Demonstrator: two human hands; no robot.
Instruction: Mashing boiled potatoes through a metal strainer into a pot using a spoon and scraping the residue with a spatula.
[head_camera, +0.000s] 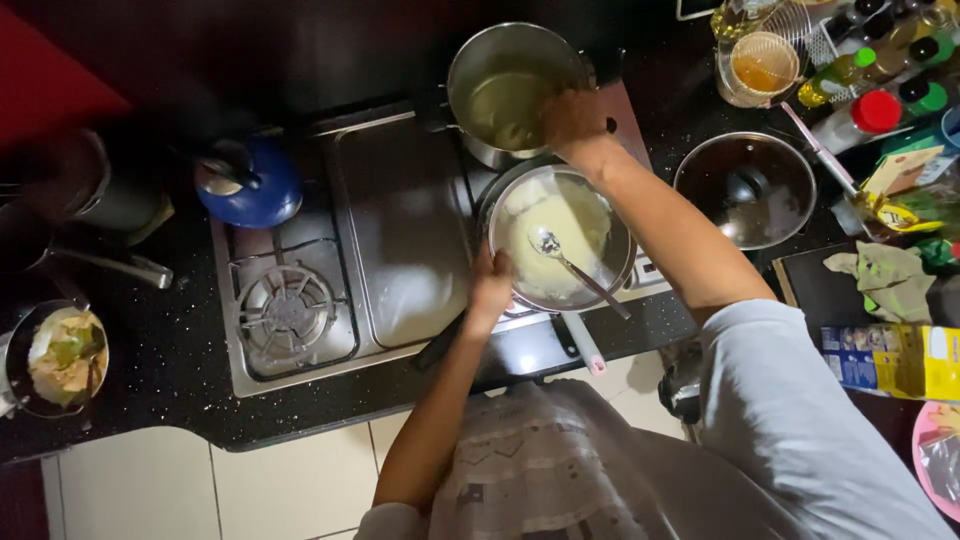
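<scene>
**A:** What have the hands got?

**B:** I see a round metal bowl (560, 238) of pale batter sitting on the right side of the stove (400, 230). My left hand (490, 285) is clamped on its near-left rim, fingers curled over the edge. A spoon (575, 268) lies in the batter just to the right of that grip, its handle sloping off past the bowl's near-right rim.

**A:** And the right hand?

**B:** The right hand (575, 120) is up beyond the bowl, at the right rim of a steel pot (505, 95) that holds a yellowish liquid. It looks closed at the rim, but I can't tell whether it actually grips anything there; the fingers are too dim.

**A:** How do pot and bowl sit?

**B:** The pot stands directly beyond the bowl, their edges touching or nearly so.

**A:** What's around them?

**B:** To the left of my left hand there's the stove's flat steel middle, then an open burner (288, 312), and beyond that a blue kettle (250, 182). Right of the right forearm lies a glass lid (745, 190) on the dark counter (160, 370), with a glass jar (765, 65) and a cluster of coloured-cap bottles (880, 75) farther off. Far left, near the counter's edge, a small dark pan of food (62, 362).
</scene>
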